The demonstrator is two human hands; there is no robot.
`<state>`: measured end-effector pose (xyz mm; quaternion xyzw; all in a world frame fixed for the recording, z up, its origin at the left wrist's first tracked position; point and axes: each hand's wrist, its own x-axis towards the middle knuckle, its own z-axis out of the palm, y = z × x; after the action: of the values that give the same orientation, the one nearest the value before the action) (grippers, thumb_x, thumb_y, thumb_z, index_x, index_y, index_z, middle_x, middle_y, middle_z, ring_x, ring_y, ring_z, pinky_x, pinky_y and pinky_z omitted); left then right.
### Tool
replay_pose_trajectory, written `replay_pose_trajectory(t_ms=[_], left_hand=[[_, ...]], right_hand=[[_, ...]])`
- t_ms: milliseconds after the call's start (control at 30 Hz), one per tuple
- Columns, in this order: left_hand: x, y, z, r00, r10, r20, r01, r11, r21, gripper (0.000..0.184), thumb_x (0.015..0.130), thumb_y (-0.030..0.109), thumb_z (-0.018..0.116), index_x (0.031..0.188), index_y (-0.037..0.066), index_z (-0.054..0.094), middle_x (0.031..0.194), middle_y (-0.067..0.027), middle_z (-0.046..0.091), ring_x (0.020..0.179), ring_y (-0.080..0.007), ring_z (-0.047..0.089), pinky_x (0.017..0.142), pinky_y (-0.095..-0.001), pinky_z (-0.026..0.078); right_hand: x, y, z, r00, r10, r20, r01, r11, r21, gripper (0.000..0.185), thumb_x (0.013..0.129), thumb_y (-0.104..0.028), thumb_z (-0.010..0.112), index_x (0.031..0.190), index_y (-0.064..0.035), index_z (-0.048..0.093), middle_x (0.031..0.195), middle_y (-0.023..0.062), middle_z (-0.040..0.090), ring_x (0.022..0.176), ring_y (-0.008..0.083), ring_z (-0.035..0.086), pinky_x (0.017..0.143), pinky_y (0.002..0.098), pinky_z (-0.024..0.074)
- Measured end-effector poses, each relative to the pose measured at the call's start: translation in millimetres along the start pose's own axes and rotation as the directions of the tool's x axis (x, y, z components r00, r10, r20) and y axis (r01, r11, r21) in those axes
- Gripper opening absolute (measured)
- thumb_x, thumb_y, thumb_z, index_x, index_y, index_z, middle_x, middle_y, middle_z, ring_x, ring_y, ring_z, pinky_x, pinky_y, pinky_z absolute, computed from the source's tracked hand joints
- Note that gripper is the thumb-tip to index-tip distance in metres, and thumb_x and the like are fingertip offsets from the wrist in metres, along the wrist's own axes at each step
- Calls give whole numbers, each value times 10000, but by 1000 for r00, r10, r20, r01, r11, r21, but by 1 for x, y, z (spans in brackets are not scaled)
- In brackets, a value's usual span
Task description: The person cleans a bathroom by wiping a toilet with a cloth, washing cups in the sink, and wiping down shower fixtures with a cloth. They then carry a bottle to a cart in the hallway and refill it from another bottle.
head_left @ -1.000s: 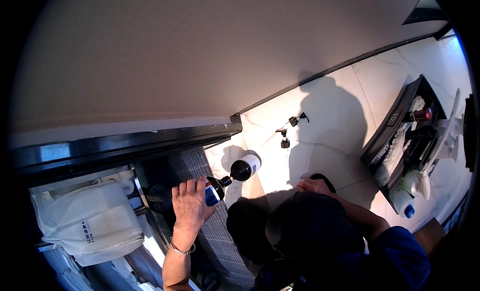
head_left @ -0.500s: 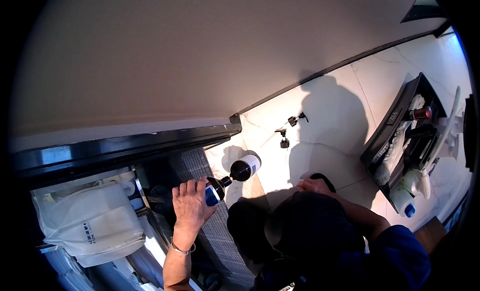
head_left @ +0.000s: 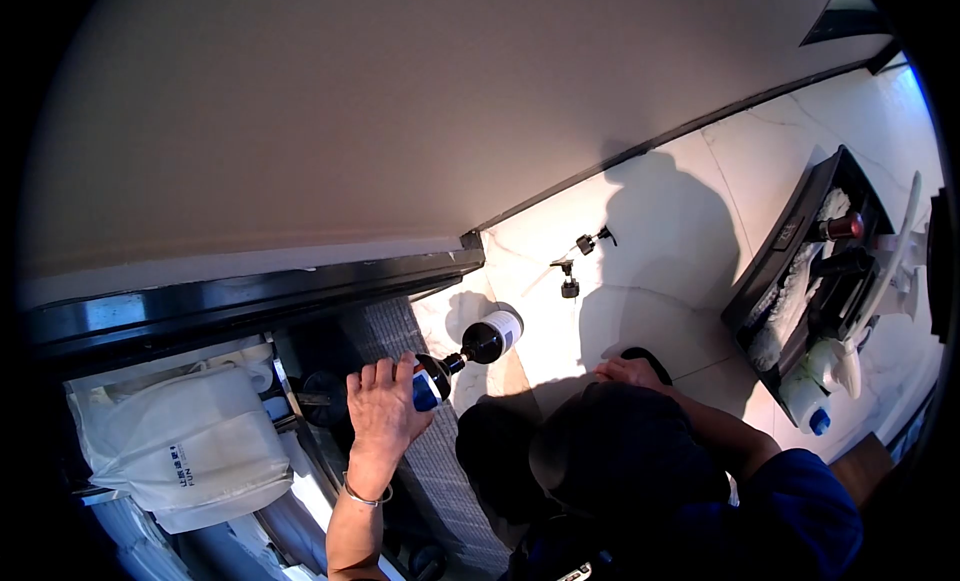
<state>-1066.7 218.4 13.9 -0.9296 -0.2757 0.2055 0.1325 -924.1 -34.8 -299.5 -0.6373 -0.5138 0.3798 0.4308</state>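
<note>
My left hand (head_left: 382,406) is wrapped round a dark bottle with a blue label (head_left: 425,389), which is tilted so that its neck meets the mouth of a second dark bottle (head_left: 488,339). That second bottle has a white label and rests on the pale floor. Two black pump heads (head_left: 569,279) (head_left: 597,241) lie on the floor beyond the bottles. My right hand (head_left: 617,369) is by my knee, partly hidden behind my dark clothing; what its fingers do is not clear.
On the right, a black caddy (head_left: 787,241) holds a fluffy white duster, a dark red-capped item and a spray bottle with a blue part (head_left: 820,421). At the left, a white cloth bag (head_left: 190,446) lies in an open drawer. A wall panel (head_left: 300,121) fills the upper area.
</note>
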Motion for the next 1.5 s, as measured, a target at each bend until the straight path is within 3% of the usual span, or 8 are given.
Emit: replay_pose_trajectory(t_ms=[467,633,767,1267,1467,1500], left_hand=[[1,-1,-3,1000,0,28,0,1000,11,719,431,247,809,1099,108,581,871,-67,546,809,-233,526,757,-359,383],[2,-1,-1,999,-5,33,4,1000,14,712,439,233,798,1105,107,579,869,-70,548,810,-237,528,741,-363,385],[2,1,-3,991,-47,125,45,999,17,789,428,274,844,1143,105,552,972,-83,562,908,-254,540,805,-373,389],[0,1,-1,987,-60,152,58,998,18,822,438,288,855,1174,108,537,1009,-87,562,928,-256,538,827,-377,383],[1,2,-1,989,-55,137,53,998,20,816,433,297,854,1163,108,541,997,-85,561,915,-255,538,822,-375,382],[1,2,-1,989,-55,137,53,998,19,816,433,297,854,1163,108,541,997,-85,561,915,-255,538,822,-375,382]], right_hand=[[5,-19,-15,994,71,83,-75,996,41,208,829,-212,561,1009,-110,582,863,108,596,762,308,611,650,401,483],[5,-16,-9,1000,-1,-16,0,998,-64,181,823,-215,580,963,-102,596,796,102,593,716,299,615,601,402,487],[4,-13,-9,997,-42,-57,41,999,-21,176,819,-216,589,955,-104,599,792,101,592,697,299,617,573,400,484],[4,-11,-6,992,-79,-100,77,997,-24,149,813,-184,596,940,-105,597,772,86,575,671,277,609,543,380,464],[2,-6,-3,999,-8,-49,8,1000,10,160,826,-194,570,955,-105,600,797,96,584,707,282,613,578,387,478],[4,-9,-6,999,40,26,-39,999,-34,174,829,-209,560,970,-116,604,821,99,592,739,289,615,602,398,485]])
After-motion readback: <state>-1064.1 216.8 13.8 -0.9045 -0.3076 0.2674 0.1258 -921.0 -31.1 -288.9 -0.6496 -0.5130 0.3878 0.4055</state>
